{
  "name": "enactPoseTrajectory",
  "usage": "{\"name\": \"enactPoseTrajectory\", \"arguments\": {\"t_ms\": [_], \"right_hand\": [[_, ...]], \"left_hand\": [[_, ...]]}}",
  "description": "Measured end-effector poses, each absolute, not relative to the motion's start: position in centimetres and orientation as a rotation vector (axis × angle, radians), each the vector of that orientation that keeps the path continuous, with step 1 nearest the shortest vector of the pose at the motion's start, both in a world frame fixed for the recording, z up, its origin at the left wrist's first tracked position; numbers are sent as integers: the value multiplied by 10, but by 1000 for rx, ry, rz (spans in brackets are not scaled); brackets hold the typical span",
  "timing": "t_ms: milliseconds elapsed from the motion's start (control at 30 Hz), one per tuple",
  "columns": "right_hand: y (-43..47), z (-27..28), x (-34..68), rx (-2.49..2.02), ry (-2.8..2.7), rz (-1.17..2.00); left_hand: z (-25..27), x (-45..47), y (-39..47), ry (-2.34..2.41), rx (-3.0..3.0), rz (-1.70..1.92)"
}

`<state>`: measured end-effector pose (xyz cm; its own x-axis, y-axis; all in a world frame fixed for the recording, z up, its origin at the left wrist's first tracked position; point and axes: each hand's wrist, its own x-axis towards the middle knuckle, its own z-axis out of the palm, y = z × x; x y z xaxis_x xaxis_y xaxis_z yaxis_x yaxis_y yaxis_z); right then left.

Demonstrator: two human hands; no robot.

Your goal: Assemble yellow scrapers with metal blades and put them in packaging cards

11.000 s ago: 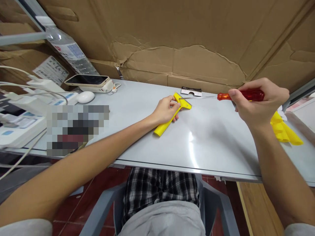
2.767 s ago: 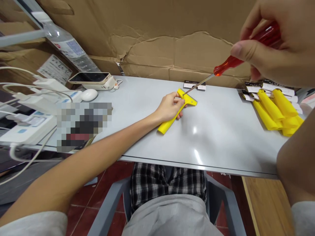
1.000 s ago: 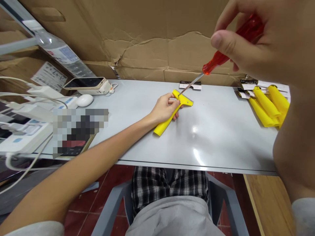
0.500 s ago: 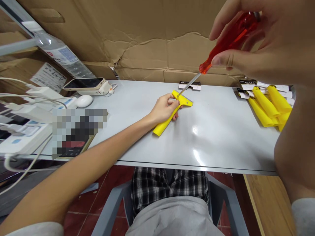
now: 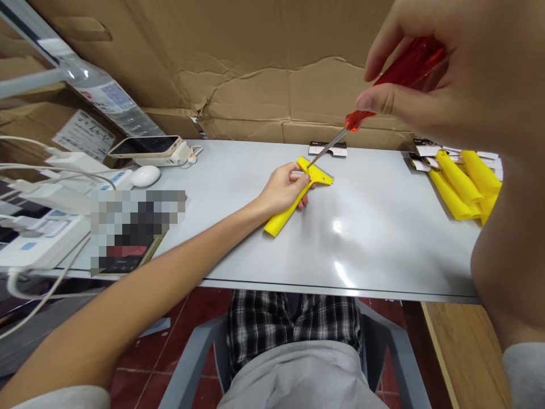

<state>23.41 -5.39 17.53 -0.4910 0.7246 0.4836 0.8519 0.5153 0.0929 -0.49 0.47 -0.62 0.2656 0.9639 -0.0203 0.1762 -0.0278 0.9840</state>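
Observation:
My left hand (image 5: pixel 286 188) is closed round the neck of a yellow scraper (image 5: pixel 283 220), its handle slanting toward me above the table. A screw shows on the right part of the scraper's wide head. Up at the right, close to the camera, my right hand (image 5: pixel 451 85) grips the red see-through handle of a screwdriver (image 5: pixel 355 120) between thumb and fingers. The screwdriver's metal shaft slopes down to the left, and its tip meets the scraper's head near my left fingers. My right palm hides the handle's butt end.
Several yellow scrapers (image 5: pixel 464 187) with card labels lie at the right, partly behind my right forearm. A black-and-white card (image 5: pixel 327 149) rests at the table's back edge. On the left are a power strip (image 5: pixel 46 238), cables, a white mouse (image 5: pixel 145 176), a phone (image 5: pixel 145 146) and a bottle (image 5: pixel 106 94).
My right hand has turned about the screwdriver's handle, and its fingers now wrap it differently. The screwdriver's tip and the scraper in my left hand have stayed in place.

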Motion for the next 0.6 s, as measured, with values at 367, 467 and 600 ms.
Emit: {"name": "enactPoseTrajectory", "arguments": {"t_ms": [367, 467, 600], "right_hand": [[-50, 174, 243, -1425, -2334, -690], [-53, 176, 238, -1409, -2300, -653], [-55, 177, 233, -1394, -2300, -557]], "left_hand": [[-10, -6, 8, 1115, 1439, 921], [-10, -5, 8, 1115, 1435, 929], [-10, -5, 8, 1120, 1435, 927]]}}
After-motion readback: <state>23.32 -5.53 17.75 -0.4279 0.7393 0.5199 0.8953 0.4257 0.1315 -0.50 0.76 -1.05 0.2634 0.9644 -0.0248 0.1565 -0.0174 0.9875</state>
